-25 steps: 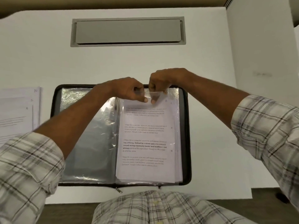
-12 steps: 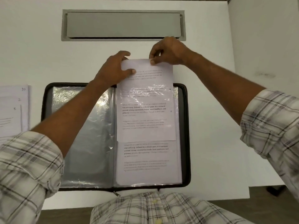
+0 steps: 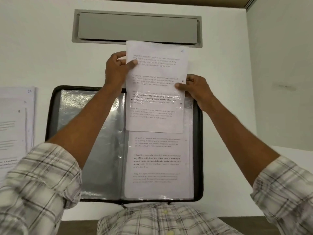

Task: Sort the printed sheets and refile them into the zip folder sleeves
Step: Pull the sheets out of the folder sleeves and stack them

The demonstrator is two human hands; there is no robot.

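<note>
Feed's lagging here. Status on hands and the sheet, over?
Left hand and right hand pinch sheet by its side edges. Lower half inside right sleeve of folder. Top overlaps grey desk hatch.

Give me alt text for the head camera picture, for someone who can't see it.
A person's left hand and right hand hold a printed sheet by its side edges, its lower part tucked in a clear sleeve of an open zip folder on a white table. Another pile of sheets lies left of the folder.
</note>
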